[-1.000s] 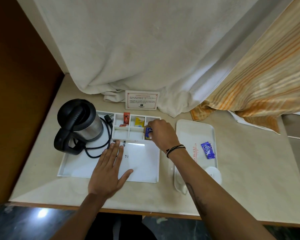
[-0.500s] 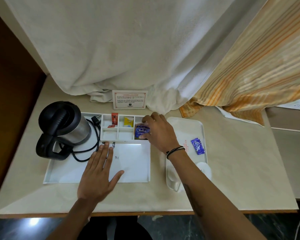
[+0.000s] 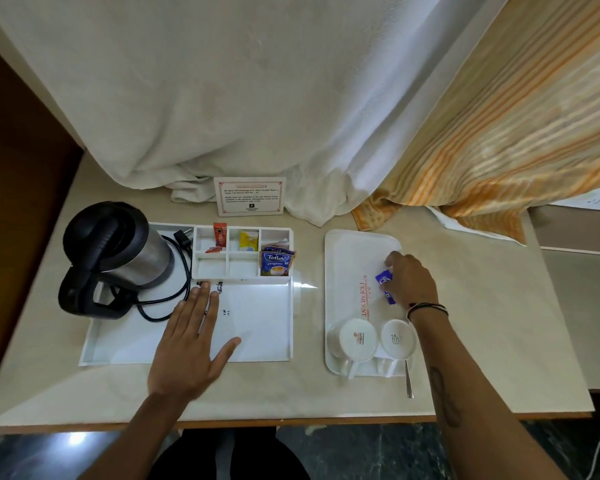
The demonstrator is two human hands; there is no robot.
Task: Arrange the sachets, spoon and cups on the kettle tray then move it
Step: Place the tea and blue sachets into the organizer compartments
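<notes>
Right of the kettle tray [image 3: 97, 341], on the plain tray [image 3: 343, 251], my right hand [image 3: 411, 284] closes its fingertips on a small blue sachet [image 3: 384, 284], pinching it so it can go across to the compartments. My left hand [image 3: 191, 344] lies flat and open on the kettle tray's bare floor, I think to keep it from sliding. Tea sachets [image 3: 276, 263] already stand in the rightmost compartment beyond my left hand. Both cups [image 3: 355, 339] sit upturned right of the kettle tray, the spoon [image 3: 408, 379] beside them.
</notes>
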